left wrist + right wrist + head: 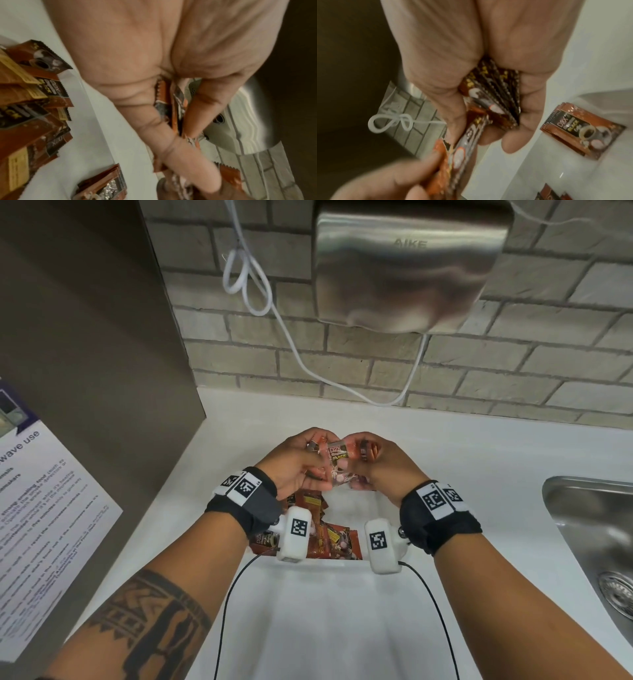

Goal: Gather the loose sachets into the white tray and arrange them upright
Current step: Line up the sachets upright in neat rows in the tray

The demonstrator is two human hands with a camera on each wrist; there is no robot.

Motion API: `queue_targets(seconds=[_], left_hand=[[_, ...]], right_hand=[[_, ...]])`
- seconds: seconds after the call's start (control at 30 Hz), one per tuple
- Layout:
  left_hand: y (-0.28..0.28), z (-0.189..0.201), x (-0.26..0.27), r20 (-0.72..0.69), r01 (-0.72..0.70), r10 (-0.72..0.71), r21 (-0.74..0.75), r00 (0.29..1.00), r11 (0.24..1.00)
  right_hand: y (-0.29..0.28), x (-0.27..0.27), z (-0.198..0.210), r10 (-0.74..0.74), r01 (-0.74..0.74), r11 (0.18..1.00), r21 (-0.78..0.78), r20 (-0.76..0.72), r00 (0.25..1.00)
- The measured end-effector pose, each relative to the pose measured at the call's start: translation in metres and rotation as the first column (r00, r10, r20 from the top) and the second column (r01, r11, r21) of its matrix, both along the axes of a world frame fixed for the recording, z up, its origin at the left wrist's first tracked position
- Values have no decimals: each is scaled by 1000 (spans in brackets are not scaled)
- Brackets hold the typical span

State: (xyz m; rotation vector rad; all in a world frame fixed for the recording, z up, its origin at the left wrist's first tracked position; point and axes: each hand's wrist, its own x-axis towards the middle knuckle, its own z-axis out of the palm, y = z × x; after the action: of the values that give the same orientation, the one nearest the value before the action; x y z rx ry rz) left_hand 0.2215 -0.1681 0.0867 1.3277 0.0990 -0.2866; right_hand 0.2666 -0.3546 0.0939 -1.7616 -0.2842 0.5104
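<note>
Over the far end of the white tray (354,508), both hands hold one bundle of orange-brown coffee sachets (339,460). My left hand (308,450) pinches its left side; in the left wrist view the sachets (171,108) sit between thumb and fingers. My right hand (370,450) grips the right side, and the right wrist view shows several sachets (496,94) fanned in its palm. More sachets (325,535) lie in the tray's near end, partly hidden by the wrist cameras. A small stack (583,129) lies flat below the right hand.
The tray sits on a white counter (462,474). A steel sink (599,542) is at the right. A hand dryer (411,265) and its looped white cable (246,268) hang on the brick wall behind. A brown panel with a notice (44,525) stands on the left.
</note>
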Motion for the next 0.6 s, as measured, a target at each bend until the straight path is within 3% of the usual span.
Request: queue_targets(seconds=[0.1, 0.2, 0.33, 0.43, 0.6], left_hand=[[1, -4, -1, 63, 17, -25, 130, 998, 991], [0, -5, 2, 93, -9, -10, 203, 996, 979], [8, -6, 3, 48, 6, -12, 134, 999, 991], [12, -7, 3, 84, 25, -49, 268, 995, 963], [4, -3, 4, 159, 70, -133, 352, 978, 933]], right_hand=[[-3, -2, 1, 86, -85, 996, 20, -106, 991], [-4, -4, 0, 144, -141, 990, 27, -121, 982], [-10, 3, -4, -37, 64, 982, 179, -154, 987], [-13, 5, -4, -82, 119, 966, 229, -163, 983], [-5, 3, -3, 68, -58, 997, 60, -184, 981]])
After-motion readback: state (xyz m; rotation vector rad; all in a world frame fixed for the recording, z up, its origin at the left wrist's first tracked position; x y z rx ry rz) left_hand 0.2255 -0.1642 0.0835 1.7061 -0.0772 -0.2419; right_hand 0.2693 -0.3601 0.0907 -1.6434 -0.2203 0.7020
